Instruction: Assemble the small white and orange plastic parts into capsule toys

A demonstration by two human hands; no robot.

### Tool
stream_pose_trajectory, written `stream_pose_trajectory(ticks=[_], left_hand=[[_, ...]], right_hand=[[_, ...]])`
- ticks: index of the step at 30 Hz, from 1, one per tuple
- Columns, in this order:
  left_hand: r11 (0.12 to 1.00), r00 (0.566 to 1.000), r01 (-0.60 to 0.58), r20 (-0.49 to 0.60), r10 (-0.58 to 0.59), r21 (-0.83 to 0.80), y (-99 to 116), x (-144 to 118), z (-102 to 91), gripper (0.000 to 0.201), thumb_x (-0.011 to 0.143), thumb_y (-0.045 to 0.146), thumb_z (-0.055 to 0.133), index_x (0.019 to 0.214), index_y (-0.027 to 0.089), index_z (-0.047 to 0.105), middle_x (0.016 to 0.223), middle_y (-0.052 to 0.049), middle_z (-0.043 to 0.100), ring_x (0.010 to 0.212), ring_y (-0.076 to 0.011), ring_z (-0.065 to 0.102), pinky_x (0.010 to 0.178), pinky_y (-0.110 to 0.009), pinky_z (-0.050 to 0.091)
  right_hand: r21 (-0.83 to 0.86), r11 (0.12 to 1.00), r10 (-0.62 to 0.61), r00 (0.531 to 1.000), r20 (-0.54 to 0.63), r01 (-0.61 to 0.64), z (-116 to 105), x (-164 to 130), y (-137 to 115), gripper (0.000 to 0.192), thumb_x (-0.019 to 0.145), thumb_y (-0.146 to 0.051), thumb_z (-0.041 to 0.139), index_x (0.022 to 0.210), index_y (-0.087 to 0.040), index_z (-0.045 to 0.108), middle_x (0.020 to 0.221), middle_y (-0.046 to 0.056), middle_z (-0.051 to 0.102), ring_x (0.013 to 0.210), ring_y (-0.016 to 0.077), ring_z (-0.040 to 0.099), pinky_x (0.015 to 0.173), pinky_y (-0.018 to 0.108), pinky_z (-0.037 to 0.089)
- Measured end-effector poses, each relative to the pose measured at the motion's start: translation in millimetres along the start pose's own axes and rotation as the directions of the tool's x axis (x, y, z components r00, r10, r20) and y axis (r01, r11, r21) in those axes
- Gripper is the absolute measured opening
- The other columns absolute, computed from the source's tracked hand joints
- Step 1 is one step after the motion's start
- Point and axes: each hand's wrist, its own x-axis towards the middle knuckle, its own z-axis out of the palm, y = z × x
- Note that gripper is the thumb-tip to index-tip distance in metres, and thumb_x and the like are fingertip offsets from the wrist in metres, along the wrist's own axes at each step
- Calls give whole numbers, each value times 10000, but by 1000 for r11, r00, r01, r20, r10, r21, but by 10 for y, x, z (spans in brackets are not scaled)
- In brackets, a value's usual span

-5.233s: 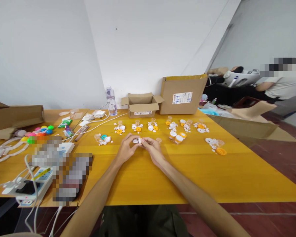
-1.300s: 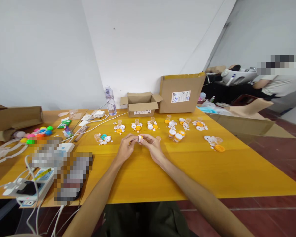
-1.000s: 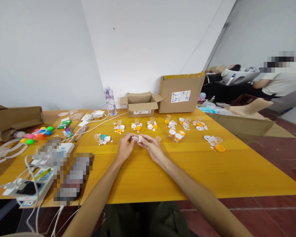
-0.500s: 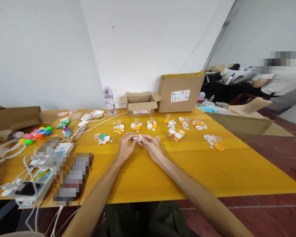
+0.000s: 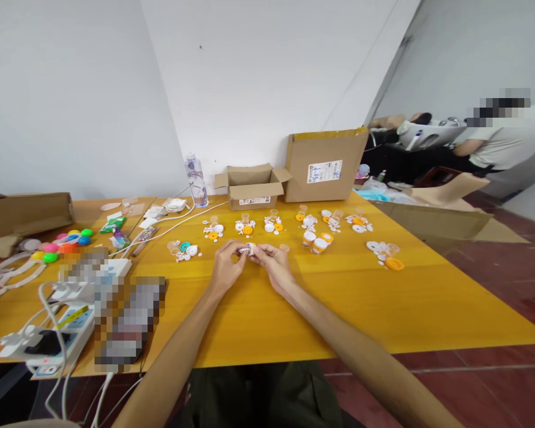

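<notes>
Near the small box (image 5: 252, 185), in front: both hands meet above the table (image 5: 361, 303)
Left hand (image 5: 225, 267): fingers pinch a white part (image 5: 248, 249)
Right hand (image 5: 274, 266): pinches the same part
Done: two closed vials (image 5: 314, 241) right of the hands
Left: several loose piles (image 5: 245, 227) before the box, seemingly not assembled

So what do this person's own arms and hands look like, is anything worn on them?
Both arms are bare from the bottom edge of the picture up to the fingers: no sleeves, gloves, watch or bands show. The left hand and right hand look slim, with long fingers. No rings or markings can be made out at this size. Dark olive clothing shows below, between the forearms.
</notes>
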Motion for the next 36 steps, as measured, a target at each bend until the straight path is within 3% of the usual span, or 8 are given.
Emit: stream_pose_trajectory(ticks=[31, 36], left_hand=[[992, 996, 88, -19, -90, -86, 6, 0, 51, 125, 815, 141, 618, 814, 206, 724, 803, -16, 733, 714, -140, 691, 652, -246, 588], [983, 989, 144, -17, -147, -114, 22, 2, 51, 115, 789, 131, 623, 801, 198, 716, 774, -6, 723, 690, -133, 681, 641, -231, 573]], right_hand=[[-85, 994, -75, 996, -38, 72, 40, -28, -30, 337, 540, -503, 896, 714, -247, 763, 780, 22, 772, 777, 208, 690, 808, 380, 558], [-104, 991, -95, 994, -51, 89, 42, -21, -33, 346, 504, -486, 906, 695, -239, 759, 758, 14, 771, 744, 195, 685, 784, 359, 558]])
